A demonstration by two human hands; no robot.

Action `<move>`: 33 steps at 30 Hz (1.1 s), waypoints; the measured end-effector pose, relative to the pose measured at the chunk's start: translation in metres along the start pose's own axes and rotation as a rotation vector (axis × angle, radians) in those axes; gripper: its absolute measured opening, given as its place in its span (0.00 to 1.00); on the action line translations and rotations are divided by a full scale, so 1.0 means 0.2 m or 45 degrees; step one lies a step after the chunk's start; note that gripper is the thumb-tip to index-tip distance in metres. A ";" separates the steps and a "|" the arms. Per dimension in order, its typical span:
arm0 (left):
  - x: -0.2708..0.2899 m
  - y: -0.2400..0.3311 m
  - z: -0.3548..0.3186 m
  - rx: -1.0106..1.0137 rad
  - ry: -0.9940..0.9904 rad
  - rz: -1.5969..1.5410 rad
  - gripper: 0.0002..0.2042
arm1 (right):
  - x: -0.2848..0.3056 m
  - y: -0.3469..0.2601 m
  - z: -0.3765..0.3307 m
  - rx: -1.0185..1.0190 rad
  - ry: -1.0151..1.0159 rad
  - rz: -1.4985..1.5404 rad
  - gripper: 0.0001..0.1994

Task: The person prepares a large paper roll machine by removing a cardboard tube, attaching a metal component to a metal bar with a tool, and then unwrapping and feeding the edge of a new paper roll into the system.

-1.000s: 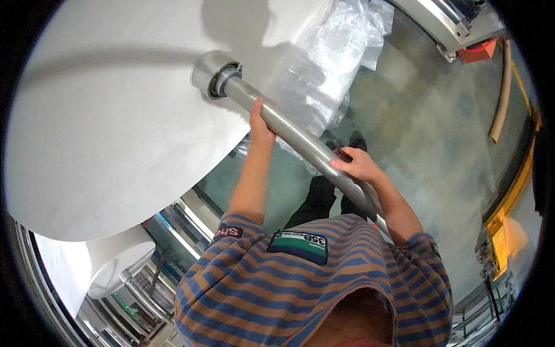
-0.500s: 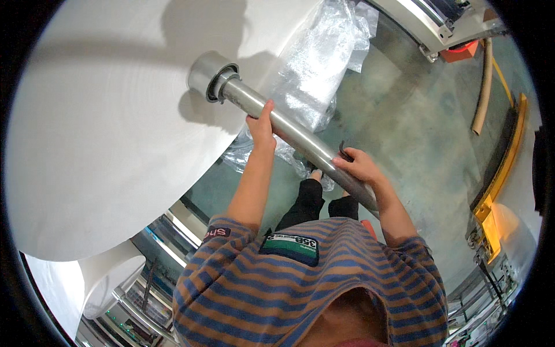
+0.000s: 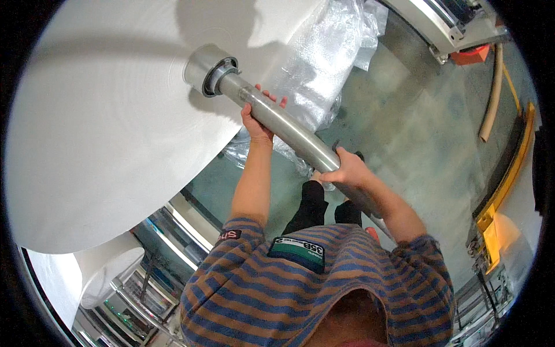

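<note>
- A long grey metal shaft (image 3: 295, 137) slants from far left to near right, between the person's body and a big white roll (image 3: 104, 133).
- The left hand (image 3: 259, 128) cups the shaft from beneath, on its far half; the thumb lies along the left side and fingertips show past the right side.
- The right hand (image 3: 350, 169) is clamped around the shaft farther down, nearer the body, its thumb against the left side.
- The 2 hands are well apart, with a bare stretch of shaft between them.
- The shaft's far end meets a round metal collar (image 3: 198, 68), which stands out from the roll's flat face, beyond the left hand.
- The shaft's near part runs past the right hand and alongside the right forearm, which partly hides it; whether the hand goes fully around, the view cannot tell.
- A dark piece shows just beyond the right hand, too small to identify.
- Crumpled clear plastic film (image 3: 318, 63) lies to the right of the roll, beyond the left hand's fingertips.
- On the far right, a tan tube (image 3: 494, 95) lies on the greenish floor (image 3: 416, 127), near an orange-red object (image 3: 471, 55).
- A yellow bar (image 3: 511, 168) curves along the right.
</note>
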State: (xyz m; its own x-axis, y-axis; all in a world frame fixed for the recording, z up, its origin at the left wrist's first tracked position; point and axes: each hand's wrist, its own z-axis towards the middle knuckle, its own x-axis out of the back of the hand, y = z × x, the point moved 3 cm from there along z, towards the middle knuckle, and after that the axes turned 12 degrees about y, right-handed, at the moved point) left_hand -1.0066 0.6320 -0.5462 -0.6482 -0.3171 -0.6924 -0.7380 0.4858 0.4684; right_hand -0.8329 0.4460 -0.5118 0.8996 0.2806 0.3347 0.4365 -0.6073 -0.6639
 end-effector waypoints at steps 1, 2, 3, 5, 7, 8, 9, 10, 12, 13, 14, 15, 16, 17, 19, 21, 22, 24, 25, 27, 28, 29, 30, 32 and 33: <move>-0.01 0.00 -0.03 0.052 0.032 -0.016 0.26 | 0.01 -0.08 -0.07 -0.033 0.210 -0.067 0.30; -0.02 0.00 -0.05 0.106 0.060 -0.031 0.26 | -0.01 -0.10 -0.12 0.052 0.421 -0.168 0.30; 0.01 0.03 -0.02 -0.006 0.187 0.169 0.26 | -0.04 -0.10 -0.15 0.146 0.630 -0.272 0.29; 0.08 0.15 0.06 -0.227 0.449 0.559 0.25 | -0.06 -0.15 -0.19 0.355 0.997 -0.389 0.27; 0.05 0.19 0.10 -0.124 0.490 0.491 0.24 | -0.08 -0.15 -0.20 0.359 1.028 -0.412 0.27; 0.01 0.19 0.12 -0.070 0.502 0.454 0.24 | -0.07 -0.15 -0.20 0.361 1.051 -0.428 0.27; -0.05 0.18 0.08 -0.084 0.462 0.373 0.25 | -0.06 -0.16 -0.20 0.352 1.012 -0.438 0.27; -0.04 0.19 0.09 -0.046 0.394 0.338 0.27 | -0.06 -0.16 -0.19 0.340 0.981 -0.424 0.27; -0.01 0.18 0.08 0.034 0.267 0.252 0.30 | -0.07 -0.14 -0.17 0.309 0.904 -0.416 0.26; 0.00 0.18 0.12 0.033 0.338 0.283 0.30 | -0.06 -0.15 -0.16 0.301 0.879 -0.383 0.28; 0.00 0.19 0.14 0.014 0.314 0.278 0.28 | -0.05 -0.16 -0.16 0.270 0.895 -0.422 0.29; 0.02 0.19 0.16 0.005 0.302 0.282 0.27 | -0.07 -0.18 -0.18 0.226 0.903 -0.456 0.30; 0.02 0.18 0.14 0.003 0.284 0.284 0.26 | -0.08 -0.19 -0.22 0.176 0.918 -0.495 0.30; -0.04 0.18 0.09 -0.049 0.338 0.293 0.22 | -0.09 -0.17 -0.19 0.113 0.881 -0.516 0.33; -0.03 0.17 0.14 -0.098 0.359 0.241 0.23 | -0.06 -0.17 -0.13 0.185 0.830 -0.489 0.35; -0.02 0.13 0.11 -0.049 0.344 0.226 0.24 | -0.04 -0.13 -0.18 0.248 0.803 -0.520 0.31; 0.02 0.13 0.12 -0.018 0.330 0.233 0.24 | -0.02 -0.13 -0.18 0.176 0.752 -0.414 0.27; 0.04 0.17 0.16 -0.058 0.297 0.258 0.24 | 0.11 -0.28 -0.07 0.065 0.679 -0.196 0.20; 0.05 0.17 0.14 -0.100 0.291 0.277 0.24 | 0.17 -0.48 0.00 0.261 0.602 -0.111 0.13; 0.03 0.18 0.08 -0.155 0.274 0.326 0.24 | 0.23 -0.82 0.15 0.672 0.401 -0.306 0.11; 0.02 0.14 0.14 -0.123 0.256 0.277 0.24 | 0.24 -0.97 0.29 0.821 0.348 -0.322 0.11; 0.01 0.15 0.13 -0.149 0.249 0.215 0.24 | 0.21 -1.10 0.39 1.076 0.397 -0.431 0.07; -0.01 0.15 0.13 -0.175 0.239 0.156 0.25 | 0.19 -1.24 0.47 1.246 0.411 -0.483 0.07; -0.03 0.16 0.12 -0.161 0.279 0.088 0.26 | 0.13 -1.40 0.67 1.589 0.529 -0.618 0.08; -0.02 0.16 0.11 -0.128 0.292 0.113 0.26 | 0.11 -1.46 0.74 1.697 0.501 -0.663 0.08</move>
State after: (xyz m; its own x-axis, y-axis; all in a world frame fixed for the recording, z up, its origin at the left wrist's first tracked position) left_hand -1.0235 0.6678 -0.5401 -0.7284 -0.4585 -0.5091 -0.6838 0.4404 0.5818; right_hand -0.9387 0.7398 -0.4103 0.6739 -0.0991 0.7322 0.5896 0.6694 -0.4520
